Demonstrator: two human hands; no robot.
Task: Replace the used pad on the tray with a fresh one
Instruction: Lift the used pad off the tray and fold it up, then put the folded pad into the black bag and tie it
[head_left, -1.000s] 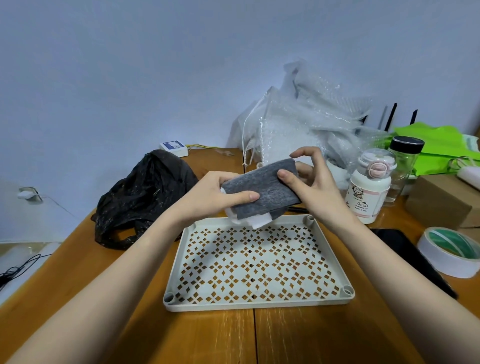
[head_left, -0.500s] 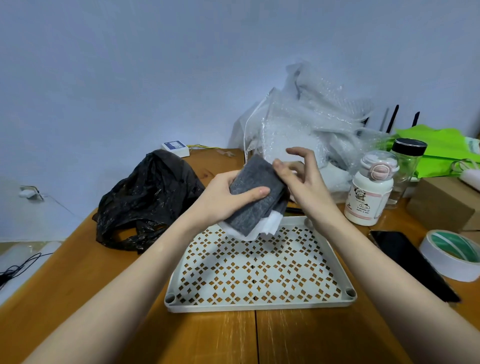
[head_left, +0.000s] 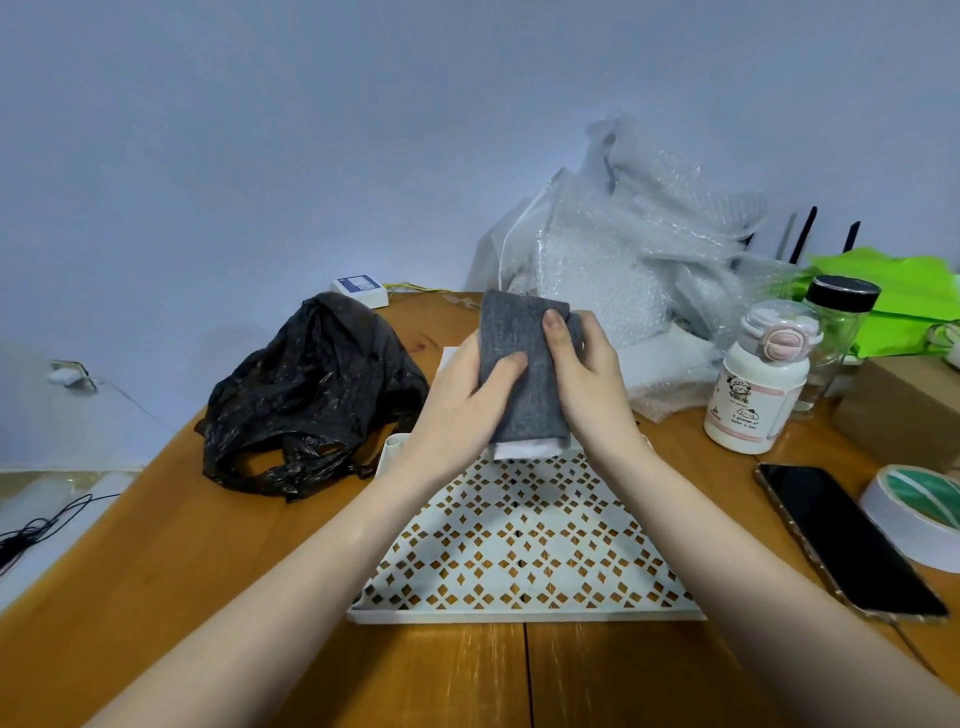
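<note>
A folded grey pad (head_left: 519, 364) with a white underside showing at its lower edge is held upright above the far end of the white perforated tray (head_left: 519, 561). My left hand (head_left: 457, 405) grips its left side with the thumb across the front. My right hand (head_left: 587, 384) grips its right side, fingers curled over the top edge. The tray lies bare on the wooden table, with no pad on it.
A crumpled black plastic bag (head_left: 306, 395) lies left of the tray. Bubble wrap (head_left: 639, 249) is piled behind. To the right stand a white bottle (head_left: 753, 379) and a glass jar (head_left: 836, 332), with a phone (head_left: 841, 535), a tape roll (head_left: 919, 509) and a cardboard box (head_left: 904, 405).
The pad has gone from lying flat and wide between my hands to folded narrower and stood upright. Both hands have closed in toward each other.
</note>
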